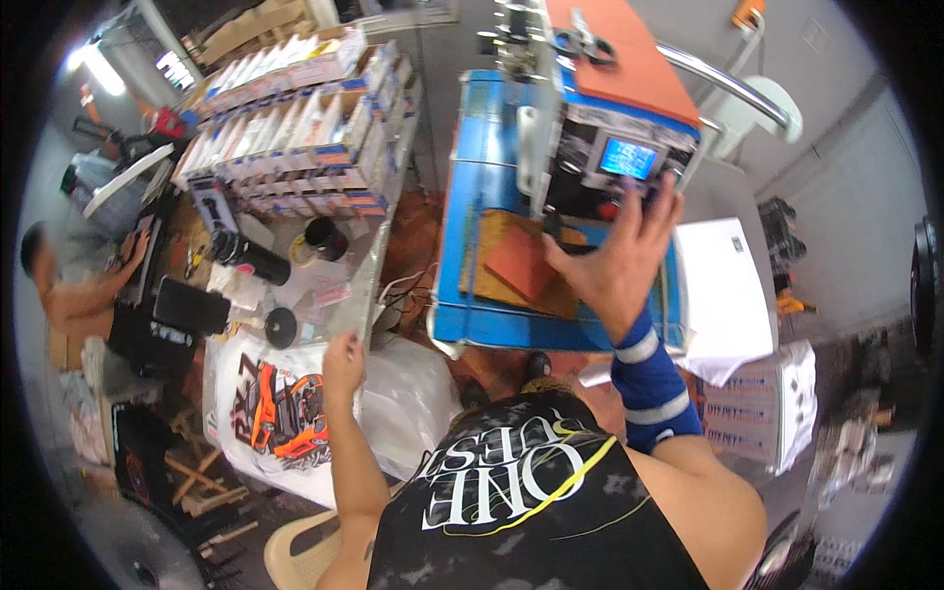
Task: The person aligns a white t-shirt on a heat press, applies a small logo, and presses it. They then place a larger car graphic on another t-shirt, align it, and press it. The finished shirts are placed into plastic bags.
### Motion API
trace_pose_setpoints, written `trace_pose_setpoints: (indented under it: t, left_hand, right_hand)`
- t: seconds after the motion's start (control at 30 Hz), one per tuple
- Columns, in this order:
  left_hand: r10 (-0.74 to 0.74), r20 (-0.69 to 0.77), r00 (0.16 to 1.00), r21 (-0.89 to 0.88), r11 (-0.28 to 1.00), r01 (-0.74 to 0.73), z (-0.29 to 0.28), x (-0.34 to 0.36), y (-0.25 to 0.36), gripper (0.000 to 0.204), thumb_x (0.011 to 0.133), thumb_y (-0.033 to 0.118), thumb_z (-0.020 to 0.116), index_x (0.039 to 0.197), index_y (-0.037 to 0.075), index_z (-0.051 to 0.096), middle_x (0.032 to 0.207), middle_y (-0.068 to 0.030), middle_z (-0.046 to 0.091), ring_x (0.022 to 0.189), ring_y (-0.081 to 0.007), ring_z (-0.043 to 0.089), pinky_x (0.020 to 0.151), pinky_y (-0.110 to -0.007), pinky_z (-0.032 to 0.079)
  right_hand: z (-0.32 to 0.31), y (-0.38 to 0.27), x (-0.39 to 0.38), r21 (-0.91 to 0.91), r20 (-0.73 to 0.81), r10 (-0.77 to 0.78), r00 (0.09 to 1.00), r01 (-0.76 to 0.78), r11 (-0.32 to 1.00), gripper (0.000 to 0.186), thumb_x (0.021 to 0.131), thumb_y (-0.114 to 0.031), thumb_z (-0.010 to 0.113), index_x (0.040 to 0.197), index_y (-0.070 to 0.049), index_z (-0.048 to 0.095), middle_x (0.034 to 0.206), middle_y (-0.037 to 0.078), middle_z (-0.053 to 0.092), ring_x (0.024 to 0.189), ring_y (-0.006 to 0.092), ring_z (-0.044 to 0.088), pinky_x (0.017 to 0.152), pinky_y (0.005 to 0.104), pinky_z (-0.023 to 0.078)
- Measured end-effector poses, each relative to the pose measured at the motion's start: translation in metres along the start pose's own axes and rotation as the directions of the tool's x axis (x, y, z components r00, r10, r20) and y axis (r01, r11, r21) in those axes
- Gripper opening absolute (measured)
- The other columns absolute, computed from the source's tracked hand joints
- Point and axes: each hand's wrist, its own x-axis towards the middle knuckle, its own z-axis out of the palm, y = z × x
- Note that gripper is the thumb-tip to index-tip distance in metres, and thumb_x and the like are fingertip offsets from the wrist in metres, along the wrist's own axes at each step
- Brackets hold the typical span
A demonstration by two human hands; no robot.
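Note:
My right hand [619, 256] is spread, fingers bent, over the front of a blue heat press [610, 147], its fingertips by the lit display and red button. Its orange top [629, 69] carries black scissors [570, 44]. Below the hand lie an orange pad [516, 256] and a brown sheet on the blue base [457, 315]. My left hand [344, 359] is closed at the edge of the left table [379, 251]; what it holds, if anything, is hidden. Beside it lies a white printed shirt [241, 393] with an orange vehicle graphic.
Stacked boxes of white sheets [295, 147], black cylinders [251, 261] and loose papers cover the left table. A co-worker [79, 305] sits at far left. A white sheet [723, 295] and carton [762, 413] are right of the press; cables [398, 295] hang between the tables.

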Motion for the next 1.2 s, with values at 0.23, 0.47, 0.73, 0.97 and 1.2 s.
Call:
trace_pose_setpoints:
  t: [0.23,0.47,0.73,0.97,1.2]
  left_hand:
    - [-0.133,0.532,0.836,0.019,0.989,0.146,0.145,-0.172,-0.094,0.023,0.094,0.025,0.064,0.102,0.005,0.073,0.085,-0.0233,0.070,0.081,-0.0419,0.069,0.070,-0.049,0.053]
    - [-0.474,0.567,0.674,0.150,0.864,0.482,0.192,-0.328,-0.084,0.022,0.092,0.029,0.063,0.096,0.011,0.076,0.087,-0.0219,0.071,0.079,-0.0423,0.070,0.066,-0.048,0.054]
    - [-0.486,0.312,0.817,0.477,0.823,0.308,0.273,-0.377,0.027,0.021,0.087,0.022,0.064,0.099,0.010,0.077,0.095,-0.0190,0.074,0.086,-0.0406,0.071,0.070,-0.047,0.056]
    - [-0.601,0.297,0.742,-0.016,0.774,0.633,0.324,-0.370,0.189,0.030,0.092,0.032,0.058,0.113,0.016,0.072,0.113,-0.0179,0.072,0.108,-0.0376,0.068,0.089,-0.047,0.054]
    - [-0.238,0.162,0.958,0.043,0.971,0.235,0.307,-0.372,0.305,0.047,0.093,0.034,0.065,0.129,0.004,0.065,0.134,-0.0202,0.063,0.122,-0.0387,0.061,0.104,-0.045,0.049]
  right_hand:
    - [-0.004,0.040,-0.025,0.284,-0.007,-0.034,0.999,0.035,0.958,0.069,0.075,-0.036,0.086,0.131,-0.006,0.058,0.153,0.027,0.035,0.143,0.0527,0.031,0.110,0.0629,0.034]
    - [0.026,0.368,-0.119,0.112,0.169,0.262,0.950,-0.283,0.953,0.019,0.087,-0.019,0.071,0.085,0.000,0.072,0.090,0.021,0.071,0.085,0.0375,0.067,0.076,0.0473,0.053]
    - [0.071,0.667,-0.064,-0.810,0.312,0.614,0.725,-0.135,0.571,0.075,0.094,-0.073,0.046,0.133,-0.010,0.063,0.128,0.016,0.068,0.122,0.0393,0.062,0.098,0.0652,0.046]
    - [0.104,0.721,-0.027,-0.469,0.694,0.446,0.565,-0.115,0.876,0.053,0.091,-0.050,0.065,0.097,0.002,0.075,0.096,0.022,0.075,0.085,0.0364,0.074,0.075,0.0475,0.058]
    - [0.037,0.532,-0.032,0.365,0.814,-0.082,0.575,-0.396,0.842,0.037,0.065,-0.005,0.069,0.102,0.002,0.073,0.082,0.016,0.071,0.067,0.0310,0.067,0.065,0.0415,0.054]
